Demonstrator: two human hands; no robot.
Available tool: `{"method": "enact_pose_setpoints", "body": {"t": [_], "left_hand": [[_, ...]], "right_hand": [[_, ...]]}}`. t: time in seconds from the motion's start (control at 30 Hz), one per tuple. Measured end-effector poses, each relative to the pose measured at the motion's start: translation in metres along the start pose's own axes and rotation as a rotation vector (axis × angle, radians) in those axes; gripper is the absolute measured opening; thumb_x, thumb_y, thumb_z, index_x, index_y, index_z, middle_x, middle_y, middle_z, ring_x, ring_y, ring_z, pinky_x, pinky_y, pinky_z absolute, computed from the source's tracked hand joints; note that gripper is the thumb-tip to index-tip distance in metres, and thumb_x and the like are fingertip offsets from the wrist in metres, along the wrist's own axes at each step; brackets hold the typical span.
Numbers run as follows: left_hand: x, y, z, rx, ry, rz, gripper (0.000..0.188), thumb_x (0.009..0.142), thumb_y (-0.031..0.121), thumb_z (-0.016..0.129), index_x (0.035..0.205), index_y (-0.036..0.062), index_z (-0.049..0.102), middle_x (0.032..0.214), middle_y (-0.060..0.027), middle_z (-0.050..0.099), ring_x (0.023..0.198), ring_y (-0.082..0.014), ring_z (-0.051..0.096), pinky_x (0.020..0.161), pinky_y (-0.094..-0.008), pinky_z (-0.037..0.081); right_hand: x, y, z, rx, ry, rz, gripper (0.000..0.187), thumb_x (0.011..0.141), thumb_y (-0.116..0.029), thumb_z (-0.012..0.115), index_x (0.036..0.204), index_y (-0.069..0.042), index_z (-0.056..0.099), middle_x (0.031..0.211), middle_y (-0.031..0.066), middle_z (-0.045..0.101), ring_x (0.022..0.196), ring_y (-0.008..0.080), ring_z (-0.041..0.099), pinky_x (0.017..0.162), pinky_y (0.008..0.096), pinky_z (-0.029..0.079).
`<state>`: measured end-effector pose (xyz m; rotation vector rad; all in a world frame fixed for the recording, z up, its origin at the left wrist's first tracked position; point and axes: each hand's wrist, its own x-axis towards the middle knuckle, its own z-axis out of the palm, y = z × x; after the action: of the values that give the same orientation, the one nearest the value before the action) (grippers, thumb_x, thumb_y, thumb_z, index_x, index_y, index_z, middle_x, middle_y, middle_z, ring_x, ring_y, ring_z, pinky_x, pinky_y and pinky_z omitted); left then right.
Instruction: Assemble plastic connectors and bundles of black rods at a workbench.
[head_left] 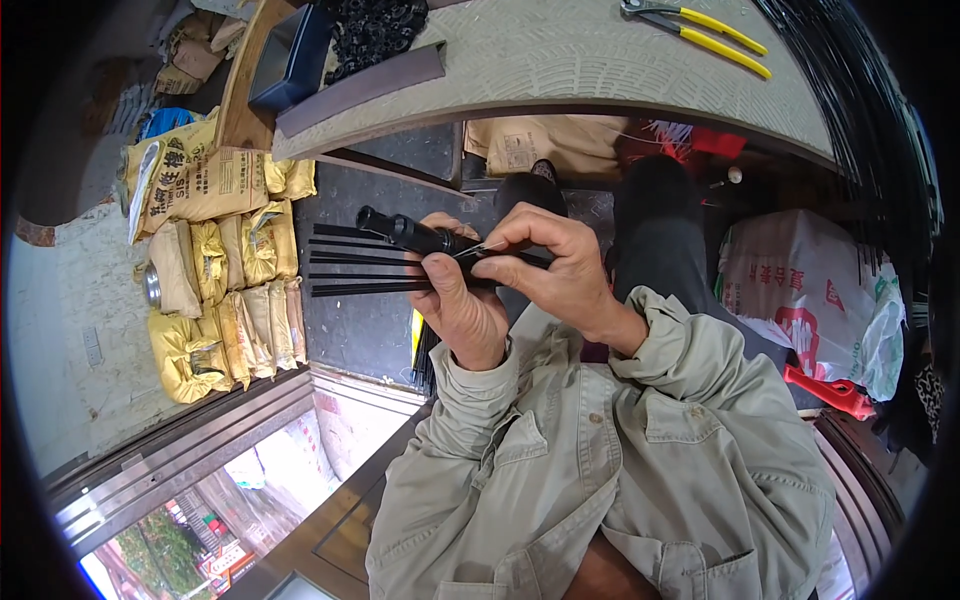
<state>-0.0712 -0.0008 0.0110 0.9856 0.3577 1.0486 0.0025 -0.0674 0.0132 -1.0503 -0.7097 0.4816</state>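
Note:
In front of my body, my left hand (459,312) is closed round a black umbrella frame (395,228), its thumb on the near side and fingers behind. Several thin black ribs (350,276) stick out leftward from the grip, roughly side by side, below a stubby ringed black tube. My right hand (557,268) pinches a thin, pale wire (486,247) between thumb and forefinger, right where the ribs meet the tube. The wire's other end goes in among the black parts, and the left fingers partly hide that joint.
Beyond my knees stands a worktable (560,60) with yellow-handled pliers (705,38), a pile of small black parts (375,35) and a bundle of long black rods (850,90). Yellow-brown paper packages (225,280) line the left side. A white plastic sack (790,270) sits at right.

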Motion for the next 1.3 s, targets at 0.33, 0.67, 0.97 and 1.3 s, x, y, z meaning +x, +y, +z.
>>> {"method": "enact_pose_setpoints", "body": {"t": [0.33, 0.67, 0.97, 1.3], "left_hand": [[-0.002, -0.003, 0.002, 0.119, 0.011, 0.104, 0.034, 0.088, 0.032, 0.053, 0.098, -0.0007, 0.049, 0.097, -0.0089, 0.051, 0.08, -0.0133, 0.048, 0.072, -0.0256, 0.04], [-0.003, -0.004, 0.012, 0.344, -0.005, 0.212, 0.052, 0.09, 0.049, 0.039, 0.095, -0.0024, 0.043, 0.089, -0.0095, 0.044, 0.076, -0.0156, 0.043, 0.07, -0.0272, 0.037], [-0.004, 0.0, 0.018, 0.241, -0.162, 0.184, 0.049, 0.088, 0.052, 0.04, 0.087, 0.0029, 0.038, 0.08, -0.0053, 0.035, 0.072, -0.0149, 0.036, 0.07, -0.0282, 0.034], [-0.005, 0.0, 0.024, 0.355, -0.27, 0.292, 0.045, 0.088, 0.049, 0.042, 0.085, 0.0041, 0.039, 0.079, -0.0052, 0.036, 0.07, -0.0145, 0.037, 0.066, -0.0278, 0.035]], "right_hand": [[0.006, 0.0, -0.007, -0.013, -0.063, 0.179, 0.012, 0.068, 0.001, 0.071, 0.077, 0.002, 0.063, 0.071, 0.0013, 0.057, 0.064, 0.0038, 0.051, 0.054, 0.0175, 0.04], [0.0, -0.01, -0.006, 0.137, -0.099, 0.337, 0.014, 0.071, -0.002, 0.07, 0.08, 0.0, 0.06, 0.072, -0.0007, 0.057, 0.064, 0.0031, 0.051, 0.056, 0.017, 0.04], [-0.009, 0.001, -0.006, -0.056, -0.103, -0.044, 0.033, 0.064, -0.001, 0.072, 0.09, -0.003, 0.053, 0.104, 0.0054, 0.047, 0.088, 0.0103, 0.048, 0.075, 0.024, 0.041], [0.004, -0.004, -0.021, 0.425, -0.179, 0.504, 0.055, 0.06, -0.006, 0.079, 0.105, -0.004, 0.048, 0.097, 0.0018, 0.048, 0.077, 0.005, 0.049, 0.069, 0.0192, 0.043]]}}
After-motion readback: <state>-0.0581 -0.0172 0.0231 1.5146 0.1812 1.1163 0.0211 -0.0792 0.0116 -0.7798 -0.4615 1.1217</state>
